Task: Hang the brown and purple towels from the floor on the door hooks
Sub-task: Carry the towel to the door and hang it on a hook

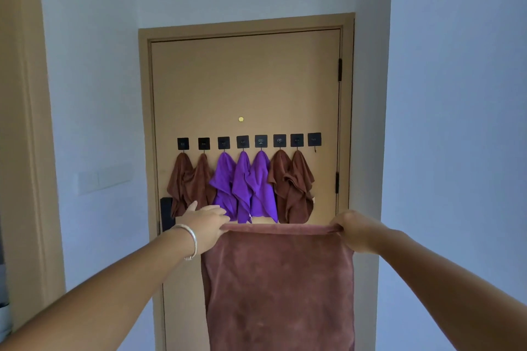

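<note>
**Brown towel held up before a nearly full row of door hooks**

Narrow hallway, pale blue-white walls (94, 94) on both sides, closed tan wooden door (245, 85) straight ahead in a matching tan frame. Small round brass peephole (241, 119) at mid-door. Black hinges on the right edge, black lock plate (166, 214) low on the left edge, partly hidden behind cloth and hand. White switch panel (104, 178) on the left wall. Second tan door frame (25, 122) at far left.

Row of eight square black adhesive hooks (242, 141) across the door, small pale markings on several plates, too small to read. No legible writing elsewhere.

From left: two hanging brown towels (189, 182), three hanging purple towels (242, 185), two more hanging brown towels (293, 188), each bunched at a corner, neighbours overlapping. Rightmost hook (314, 139) bare, close to the hinge edge.

Large brown plush towel (279, 279) stretched flat in front of the door, top edge level and just below the hanging cloths, body draping down past the bottom of the view. Left hand (204, 222), silver bangle (189, 242) at the wrist, fingers pinched on the top left corner, thumb raised. Right hand (356, 229), fingers curled tight round the top right corner.

Open wall to the right of the door frame, open door surface above the hook row; little spare room between hanging cloths.
</note>
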Demonstrator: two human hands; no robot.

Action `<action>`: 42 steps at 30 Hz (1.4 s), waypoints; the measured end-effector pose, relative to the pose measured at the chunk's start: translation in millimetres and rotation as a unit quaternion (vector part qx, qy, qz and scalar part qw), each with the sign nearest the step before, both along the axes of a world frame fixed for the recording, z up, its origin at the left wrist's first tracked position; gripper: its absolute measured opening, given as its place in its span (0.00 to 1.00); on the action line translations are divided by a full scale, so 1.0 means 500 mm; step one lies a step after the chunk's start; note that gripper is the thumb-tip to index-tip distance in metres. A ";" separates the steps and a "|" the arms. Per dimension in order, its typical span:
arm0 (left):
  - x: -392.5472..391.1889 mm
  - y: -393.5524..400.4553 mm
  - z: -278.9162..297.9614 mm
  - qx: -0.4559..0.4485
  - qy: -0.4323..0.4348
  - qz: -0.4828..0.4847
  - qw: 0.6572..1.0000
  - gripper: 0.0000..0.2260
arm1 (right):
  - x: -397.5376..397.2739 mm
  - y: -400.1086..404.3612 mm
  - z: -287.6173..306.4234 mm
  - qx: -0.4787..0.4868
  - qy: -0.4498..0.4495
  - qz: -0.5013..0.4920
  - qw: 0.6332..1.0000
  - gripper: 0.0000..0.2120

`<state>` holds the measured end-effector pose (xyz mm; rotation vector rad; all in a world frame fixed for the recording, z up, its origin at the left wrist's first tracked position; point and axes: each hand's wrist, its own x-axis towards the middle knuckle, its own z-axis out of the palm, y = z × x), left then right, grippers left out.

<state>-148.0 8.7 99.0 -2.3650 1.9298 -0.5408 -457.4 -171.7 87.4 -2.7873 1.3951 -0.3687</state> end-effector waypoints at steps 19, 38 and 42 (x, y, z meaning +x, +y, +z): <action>0.162 -0.596 0.001 -0.114 0.080 -0.165 0.977 0.20 | 0.093 -0.414 0.052 -0.091 -0.023 -0.085 0.992 0.16; 0.227 -1.052 0.129 -0.210 -0.027 -0.353 0.911 0.17 | 0.209 -0.755 0.175 -0.265 -0.005 -0.071 0.962 0.09; 0.215 -1.096 0.153 -0.207 0.045 -0.290 0.933 0.18 | 0.210 -0.810 0.200 -0.281 -0.051 -0.055 0.957 0.12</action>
